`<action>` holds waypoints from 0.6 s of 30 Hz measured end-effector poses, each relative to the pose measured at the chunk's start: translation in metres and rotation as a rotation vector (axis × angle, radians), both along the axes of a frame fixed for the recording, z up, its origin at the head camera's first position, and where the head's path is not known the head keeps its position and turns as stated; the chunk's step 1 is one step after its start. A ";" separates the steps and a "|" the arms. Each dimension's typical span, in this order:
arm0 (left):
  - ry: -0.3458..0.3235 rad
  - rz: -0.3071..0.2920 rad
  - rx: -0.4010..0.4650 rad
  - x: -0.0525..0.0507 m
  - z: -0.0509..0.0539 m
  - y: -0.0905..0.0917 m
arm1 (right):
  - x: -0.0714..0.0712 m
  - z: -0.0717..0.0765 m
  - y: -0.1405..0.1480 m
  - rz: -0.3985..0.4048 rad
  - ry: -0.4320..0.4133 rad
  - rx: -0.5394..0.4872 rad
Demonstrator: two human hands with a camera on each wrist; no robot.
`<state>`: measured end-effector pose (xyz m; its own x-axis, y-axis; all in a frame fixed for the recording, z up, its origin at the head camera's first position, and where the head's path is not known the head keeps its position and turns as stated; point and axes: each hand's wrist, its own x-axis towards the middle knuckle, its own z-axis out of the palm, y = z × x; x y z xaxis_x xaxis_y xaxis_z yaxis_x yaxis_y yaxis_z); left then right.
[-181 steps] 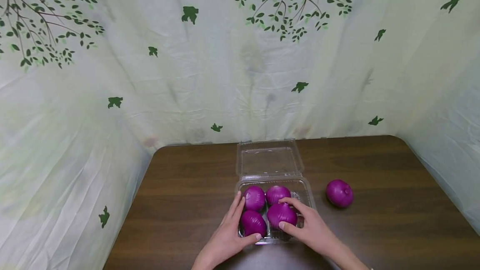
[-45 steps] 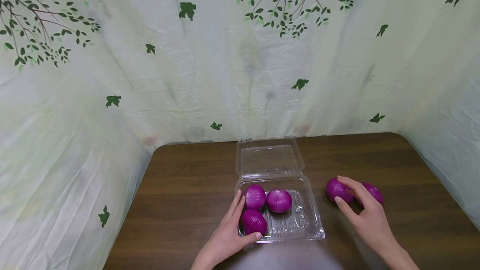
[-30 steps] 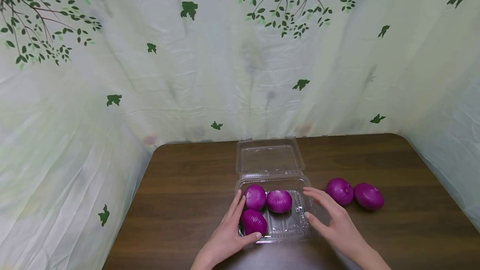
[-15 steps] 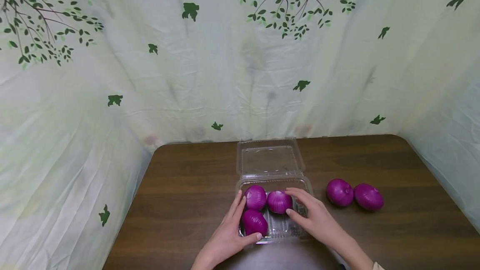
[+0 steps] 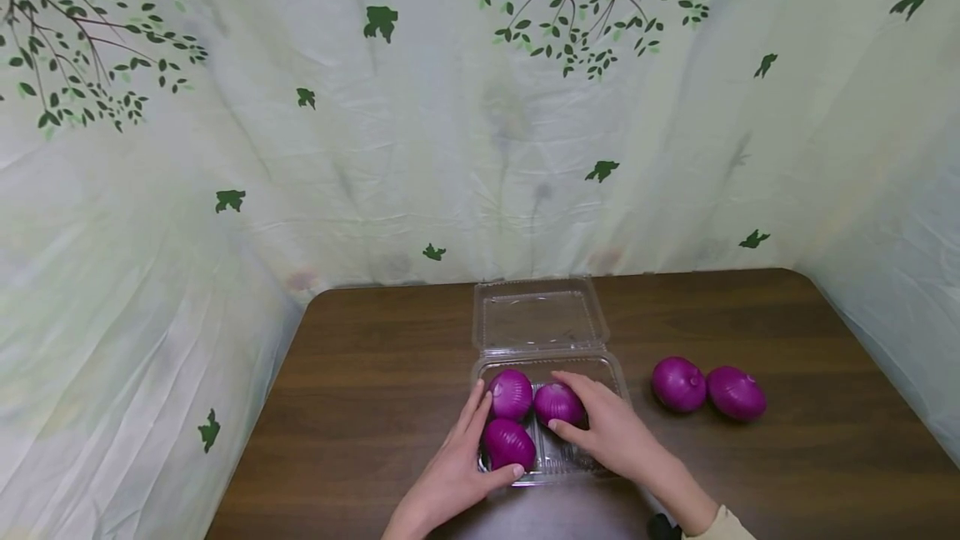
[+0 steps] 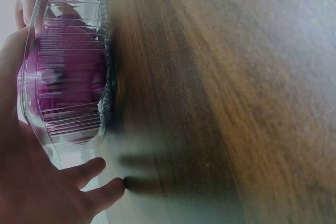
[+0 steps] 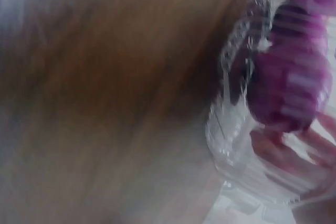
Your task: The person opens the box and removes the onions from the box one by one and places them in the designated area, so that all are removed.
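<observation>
A clear plastic clamshell container stands on the table with its lid laid back. Three red onions sit in it: back left, front left and back right. My left hand rests along the container's left side, fingers straight, thumb at the front edge. Through the clear wall in the left wrist view an onion shows beside that hand. The back-right onion is between the fingers and thumb of my right hand. The blurred right wrist view also shows this onion at the fingertips.
Two more red onions, one and another, lie side by side on the table right of the container. The lid reaches the table's back edge. A leaf-printed curtain hangs behind.
One onion has gone from the container's front right to the table beside the loose one. My right hand has come back left and taken hold of the back-right onion. The left hand stays put.
</observation>
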<state>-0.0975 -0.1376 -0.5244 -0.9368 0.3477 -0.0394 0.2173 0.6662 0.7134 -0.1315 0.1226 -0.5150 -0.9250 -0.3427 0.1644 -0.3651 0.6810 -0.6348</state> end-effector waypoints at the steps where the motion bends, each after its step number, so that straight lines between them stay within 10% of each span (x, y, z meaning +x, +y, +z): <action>1: 0.000 0.000 0.001 0.000 0.000 0.000 | 0.001 -0.001 -0.001 -0.007 0.006 0.022; 18: 0.000 0.006 -0.006 -0.001 0.000 0.000 | 0.003 -0.003 -0.007 -0.015 0.030 0.171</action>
